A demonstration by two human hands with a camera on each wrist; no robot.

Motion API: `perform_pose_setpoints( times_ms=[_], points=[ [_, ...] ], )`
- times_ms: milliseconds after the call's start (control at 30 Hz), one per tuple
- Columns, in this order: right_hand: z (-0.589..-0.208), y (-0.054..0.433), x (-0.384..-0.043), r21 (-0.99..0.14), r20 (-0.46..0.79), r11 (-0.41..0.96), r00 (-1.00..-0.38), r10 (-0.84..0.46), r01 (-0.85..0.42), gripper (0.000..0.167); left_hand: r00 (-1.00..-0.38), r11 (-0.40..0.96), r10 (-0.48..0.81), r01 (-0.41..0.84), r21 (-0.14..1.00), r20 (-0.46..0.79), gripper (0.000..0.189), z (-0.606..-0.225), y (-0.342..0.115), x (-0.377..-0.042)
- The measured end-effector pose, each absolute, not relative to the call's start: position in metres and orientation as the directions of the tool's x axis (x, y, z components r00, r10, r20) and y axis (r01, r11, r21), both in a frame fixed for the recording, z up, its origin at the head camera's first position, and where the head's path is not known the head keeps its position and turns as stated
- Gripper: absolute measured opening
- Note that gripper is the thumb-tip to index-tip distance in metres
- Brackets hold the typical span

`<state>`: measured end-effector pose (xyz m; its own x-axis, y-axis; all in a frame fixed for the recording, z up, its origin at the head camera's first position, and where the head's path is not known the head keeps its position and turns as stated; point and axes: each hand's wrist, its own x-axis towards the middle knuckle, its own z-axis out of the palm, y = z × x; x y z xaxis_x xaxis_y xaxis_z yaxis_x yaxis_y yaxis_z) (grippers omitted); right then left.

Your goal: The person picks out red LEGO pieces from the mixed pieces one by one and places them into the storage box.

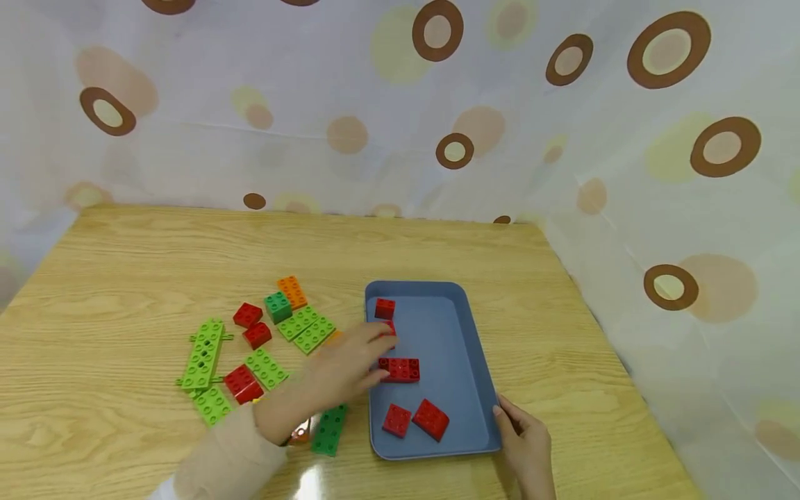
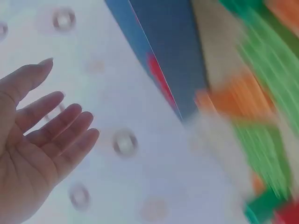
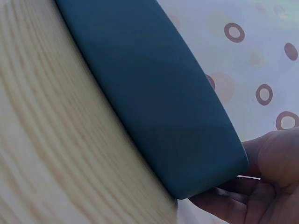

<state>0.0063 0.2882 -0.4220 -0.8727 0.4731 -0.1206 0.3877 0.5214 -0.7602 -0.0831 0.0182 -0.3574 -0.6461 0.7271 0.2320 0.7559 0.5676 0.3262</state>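
Blue tray (image 1: 446, 361): grips corner with right hand (image 1: 525, 441); holds left hand (image 1: 350, 362), fingers loosely extended, over red toy bricks (image 1: 403, 371)

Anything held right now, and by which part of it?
The right hand grips the blue-gray tray by its near right corner; the left hand, fingers loose, holds nothing.

Circle-print bkdrop (image 1: 387, 83) behind wood tbl (image 1: 550, 347)

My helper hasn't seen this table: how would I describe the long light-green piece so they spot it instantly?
On the wooden table, look left of the blue-grey tray. At the left edge of the loose blocks lies the long light-green piece; unlike its neighbours, it has thin prongs on both sides.
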Motion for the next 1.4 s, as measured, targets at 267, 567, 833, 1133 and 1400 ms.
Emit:
perform_pose_setpoints(
  times_ms=[267,567,833,1133,1400],
  points=[
    [-0.424,0.292,0.008,-0.755,-0.114,0.532,-0.875,0.470,0.384,0.032,-0.839,0.751,0.497,0.543,0.375,0.219,0.039,-0.372,-0.069,-0.106],
    [-0.425,0.294,0.008,-0.756,-0.093,0.543,-0.880,0.465,0.367,0.031,-0.888,0.806,0.447,0.451,0.383,0.106,0.025,-0.403,-0.094,-0.125],
    [-0.425,0.292,0.007,-0.765,-0.079,0.536,-0.878,0.471,0.356,0.030,-0.896,0.807,0.437,0.432,0.402,0.084,0.022,-0.412,-0.100,-0.131],
    [-0.425,0.290,0.007,-0.768,-0.082,0.532,-0.878,0.471,0.357,0.030,-0.888,0.817,0.444,0.455,0.354,0.117,0.022,-0.415,-0.104,-0.131],
    [-0.427,0.291,0.006,-0.765,-0.102,0.530,-0.882,0.460,0.364,0.033,-0.860,0.800,0.476,0.511,0.315,0.185,0.021,-0.407,-0.102,-0.127]
  ],
)
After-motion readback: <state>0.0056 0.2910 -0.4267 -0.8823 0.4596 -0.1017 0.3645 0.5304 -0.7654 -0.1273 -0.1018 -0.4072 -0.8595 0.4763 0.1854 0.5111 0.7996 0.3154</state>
